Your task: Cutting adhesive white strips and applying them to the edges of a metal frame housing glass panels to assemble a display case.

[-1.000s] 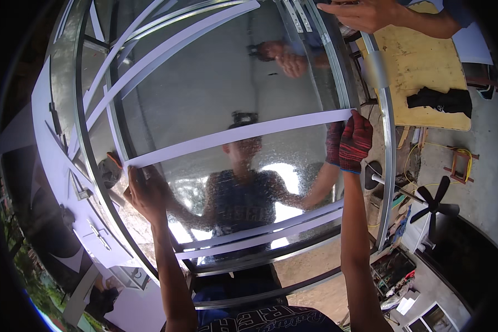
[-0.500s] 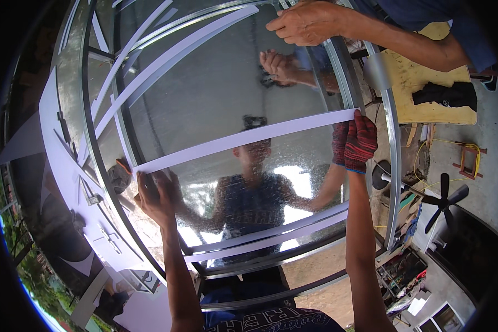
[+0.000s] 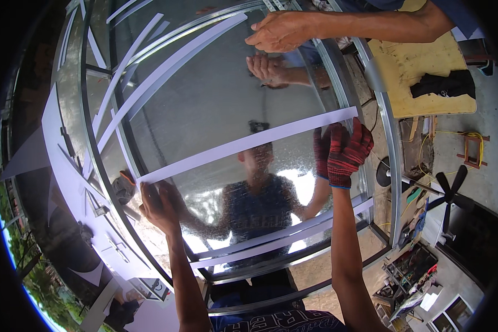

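Mirrored glass pane (image 3: 216, 105) under co-worker's hand (image 3: 279, 30)

Bare left hand (image 3: 159, 205), no glove, no ring or watch showing. Right hand (image 3: 346, 150) in a knitted work glove, red with darker flecks, cuff edged in a thin blue band at the wrist. Both forearms bare, no sleeves in sight. Dark patterned garment with pale markings at the lower edge, just below the arms.
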`<action>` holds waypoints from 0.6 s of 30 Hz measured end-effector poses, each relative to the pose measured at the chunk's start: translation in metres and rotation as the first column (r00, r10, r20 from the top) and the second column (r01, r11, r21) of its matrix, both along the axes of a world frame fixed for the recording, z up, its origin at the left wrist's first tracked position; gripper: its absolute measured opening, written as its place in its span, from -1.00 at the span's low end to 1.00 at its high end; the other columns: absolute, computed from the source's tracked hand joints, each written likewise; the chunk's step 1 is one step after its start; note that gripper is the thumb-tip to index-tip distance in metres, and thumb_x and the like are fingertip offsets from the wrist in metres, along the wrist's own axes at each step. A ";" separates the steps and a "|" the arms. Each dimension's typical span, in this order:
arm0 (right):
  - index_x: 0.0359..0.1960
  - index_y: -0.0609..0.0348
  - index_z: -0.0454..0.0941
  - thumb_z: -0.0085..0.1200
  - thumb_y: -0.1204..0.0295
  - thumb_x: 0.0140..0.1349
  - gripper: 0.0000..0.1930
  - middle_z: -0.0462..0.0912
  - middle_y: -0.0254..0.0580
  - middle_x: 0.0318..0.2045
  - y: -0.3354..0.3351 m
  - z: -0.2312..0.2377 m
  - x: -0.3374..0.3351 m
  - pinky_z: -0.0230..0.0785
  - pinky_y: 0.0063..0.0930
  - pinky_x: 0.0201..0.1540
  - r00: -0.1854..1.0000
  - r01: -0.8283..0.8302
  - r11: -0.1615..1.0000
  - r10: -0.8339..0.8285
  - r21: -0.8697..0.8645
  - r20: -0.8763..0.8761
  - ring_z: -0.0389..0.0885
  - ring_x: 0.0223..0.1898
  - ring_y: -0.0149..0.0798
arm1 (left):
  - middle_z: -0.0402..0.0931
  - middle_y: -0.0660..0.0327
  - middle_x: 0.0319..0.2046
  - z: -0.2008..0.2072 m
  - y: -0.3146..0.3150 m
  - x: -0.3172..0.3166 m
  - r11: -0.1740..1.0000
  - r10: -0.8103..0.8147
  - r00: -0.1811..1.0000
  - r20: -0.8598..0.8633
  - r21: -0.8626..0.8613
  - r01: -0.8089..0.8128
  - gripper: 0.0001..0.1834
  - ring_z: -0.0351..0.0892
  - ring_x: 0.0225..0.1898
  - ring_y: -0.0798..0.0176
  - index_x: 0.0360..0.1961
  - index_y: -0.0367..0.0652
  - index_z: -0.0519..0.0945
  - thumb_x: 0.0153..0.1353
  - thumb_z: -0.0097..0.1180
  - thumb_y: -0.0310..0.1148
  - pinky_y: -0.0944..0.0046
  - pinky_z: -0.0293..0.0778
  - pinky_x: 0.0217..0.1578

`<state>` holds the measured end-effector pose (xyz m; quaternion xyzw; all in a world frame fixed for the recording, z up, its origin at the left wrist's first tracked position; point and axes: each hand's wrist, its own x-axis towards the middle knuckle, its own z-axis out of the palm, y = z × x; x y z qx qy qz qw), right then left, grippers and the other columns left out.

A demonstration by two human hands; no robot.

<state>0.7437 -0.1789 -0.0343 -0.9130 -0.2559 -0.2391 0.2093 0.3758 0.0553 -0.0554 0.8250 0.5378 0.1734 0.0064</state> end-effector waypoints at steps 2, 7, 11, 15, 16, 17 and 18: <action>-0.03 0.27 0.45 0.07 0.17 0.21 -0.56 0.48 -0.07 -0.24 0.024 0.004 -0.019 0.42 -0.34 -0.23 0.931 0.191 0.876 -0.018 0.442 -0.366 0.50 -0.24 -0.19 | 0.49 -0.04 0.04 -0.002 -0.002 0.000 1.000 0.003 1.000 -0.006 -0.011 -0.003 -0.52 0.50 0.05 0.02 0.06 -0.34 0.46 0.12 0.19 -0.34 0.13 0.29 0.01; -0.10 0.39 0.47 0.20 0.24 0.16 -0.56 0.59 0.01 -0.32 0.052 0.016 -0.034 0.53 -0.37 -0.46 0.255 0.891 0.260 0.393 0.373 -0.884 0.57 -0.49 -0.15 | 0.47 -0.04 0.06 -0.002 0.000 -0.003 1.000 0.006 1.000 -0.017 -0.005 -0.006 -0.50 0.50 0.05 0.00 0.07 -0.33 0.45 0.13 0.18 -0.34 0.13 0.29 0.03; -0.17 0.46 0.46 0.14 0.31 0.21 -0.63 0.59 0.00 -0.45 0.061 0.002 -0.034 0.54 -0.51 -0.55 0.280 0.879 0.205 0.508 0.430 -0.815 0.58 -0.56 -0.23 | 0.48 -0.03 0.06 0.000 -0.001 0.003 1.000 0.016 0.997 -0.082 -0.002 -0.016 -0.52 0.51 0.03 0.00 0.07 -0.33 0.45 0.14 0.16 -0.35 0.12 0.29 0.03; -0.22 0.47 0.48 0.15 0.39 0.19 -0.69 0.58 -0.04 -0.49 0.061 -0.005 -0.026 0.56 -0.48 -0.55 0.268 0.895 0.209 0.455 0.394 -0.849 0.59 -0.55 -0.21 | 0.48 -0.02 0.05 0.002 0.001 0.003 0.999 0.040 0.996 -0.080 -0.008 -0.041 -0.52 0.51 0.03 0.00 0.08 -0.33 0.45 0.14 0.15 -0.37 0.13 0.29 0.03; -0.22 0.47 0.48 0.15 0.39 0.19 -0.69 0.58 -0.04 -0.49 0.062 -0.003 -0.026 0.56 -0.48 -0.55 0.267 0.897 0.206 0.451 0.390 -0.852 0.59 -0.55 -0.21 | 0.48 -0.02 0.05 0.003 0.001 0.005 0.999 0.035 0.996 -0.084 -0.012 -0.036 -0.52 0.51 0.03 0.00 0.08 -0.33 0.45 0.14 0.15 -0.37 0.13 0.29 0.03; -0.24 0.48 0.49 0.15 0.41 0.18 -0.72 0.58 -0.05 -0.50 0.065 -0.001 -0.026 0.56 -0.47 -0.57 0.271 0.902 0.201 0.421 0.381 -0.865 0.59 -0.56 -0.21 | 0.48 -0.02 0.05 0.004 0.000 0.006 0.998 0.052 0.996 -0.077 -0.018 -0.053 -0.52 0.52 0.03 0.01 0.08 -0.33 0.45 0.14 0.15 -0.36 0.14 0.30 0.02; -0.27 0.48 0.50 0.15 0.44 0.17 -0.74 0.58 -0.05 -0.51 0.067 0.001 -0.025 0.55 -0.47 -0.58 0.277 0.907 0.195 0.395 0.374 -0.876 0.58 -0.56 -0.21 | 0.48 -0.02 0.05 0.005 0.000 0.008 0.997 0.070 0.995 -0.069 -0.020 -0.071 -0.52 0.52 0.02 0.01 0.09 -0.33 0.44 0.14 0.15 -0.36 0.15 0.30 0.01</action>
